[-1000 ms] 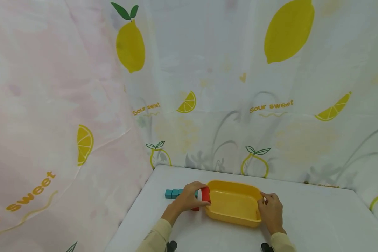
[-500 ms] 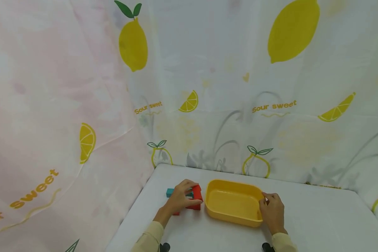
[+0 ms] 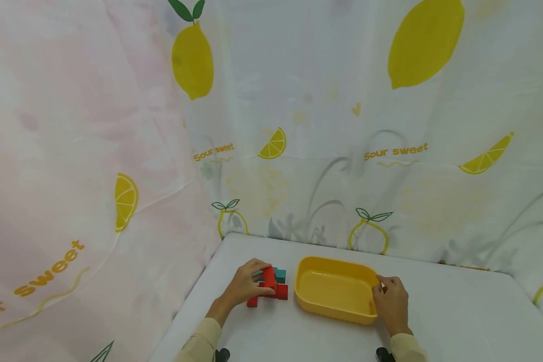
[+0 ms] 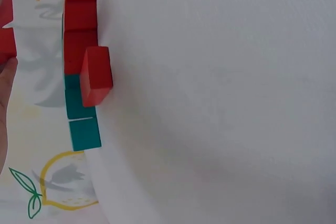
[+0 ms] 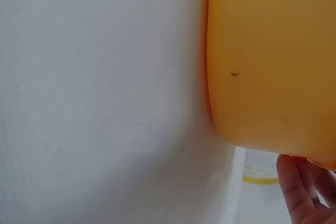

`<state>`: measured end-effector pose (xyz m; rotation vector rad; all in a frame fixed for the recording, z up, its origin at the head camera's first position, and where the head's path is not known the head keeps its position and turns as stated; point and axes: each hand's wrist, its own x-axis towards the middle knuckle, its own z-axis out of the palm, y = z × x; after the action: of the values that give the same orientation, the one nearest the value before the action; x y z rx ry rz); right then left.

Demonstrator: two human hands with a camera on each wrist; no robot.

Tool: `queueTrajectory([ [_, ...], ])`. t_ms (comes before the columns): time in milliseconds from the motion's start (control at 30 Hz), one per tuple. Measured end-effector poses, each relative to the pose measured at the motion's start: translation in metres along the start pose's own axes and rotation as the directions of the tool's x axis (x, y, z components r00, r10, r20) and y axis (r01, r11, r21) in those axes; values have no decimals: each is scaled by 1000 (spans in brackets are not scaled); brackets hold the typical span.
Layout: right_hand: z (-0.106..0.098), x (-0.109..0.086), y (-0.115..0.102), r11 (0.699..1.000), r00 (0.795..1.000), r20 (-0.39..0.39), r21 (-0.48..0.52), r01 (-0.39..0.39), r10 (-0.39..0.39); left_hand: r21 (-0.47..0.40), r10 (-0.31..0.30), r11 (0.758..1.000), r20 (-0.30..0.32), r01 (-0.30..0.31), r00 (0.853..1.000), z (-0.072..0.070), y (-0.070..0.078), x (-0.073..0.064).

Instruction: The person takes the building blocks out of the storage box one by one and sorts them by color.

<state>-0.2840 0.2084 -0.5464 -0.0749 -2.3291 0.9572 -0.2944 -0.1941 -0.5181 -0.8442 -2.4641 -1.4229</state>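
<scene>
My left hand [image 3: 239, 286] pinches a pair of red blocks [image 3: 269, 277] end to end between thumb and fingers. In the left wrist view, these held red blocks [image 4: 7, 44] show at the left edge, apart from the row on the table. That row has several red blocks [image 4: 81, 15], with one more red block [image 4: 98, 69] sticking out towards the front. Teal blocks [image 4: 84, 134] lie behind and beside them, partly hidden by my hand in the head view. On the right, my right hand [image 3: 391, 305] grips the end rim of a yellow plastic tray [image 3: 332, 312].
A white table [image 3: 457, 311] carries everything. Behind it and on the left hangs a lemon-print cloth [image 3: 317, 191]. The tray's side wall [image 5: 273, 77] fills the right of the right wrist view.
My left hand has moved left from the tray's left rim with the red blocks, and is now over the block rows. The right hand stays on the tray's rim.
</scene>
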Motion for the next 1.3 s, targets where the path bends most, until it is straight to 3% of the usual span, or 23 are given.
queueTrajectory([
  [300, 0, 0, -1, 1000, 1000, -17, -10, 11, -11, 75, -46, 996, -30, 48, 998, -11, -15, -16],
  [633, 1, -1, -1, 1000, 1000, 2, -9, -4, 4, 124, -37, 991, -41, 42, 998, -21, -26, -29],
  [900, -2, 1, -4, 1000, 1000, -24, -4, 14, -14, 115, -39, 993, -15, 41, 999, -31, -33, -34],
  [1133, -2, 2, -4, 1000, 1000, -20, -9, 6, -6, 90, -90, 992, 9, 89, 996, -40, -37, -40],
  [1300, -1, 1, -3, 1000, 1000, -6, -4, -15, 15, 139, -153, 979, 26, 148, 988, -44, -40, -45],
])
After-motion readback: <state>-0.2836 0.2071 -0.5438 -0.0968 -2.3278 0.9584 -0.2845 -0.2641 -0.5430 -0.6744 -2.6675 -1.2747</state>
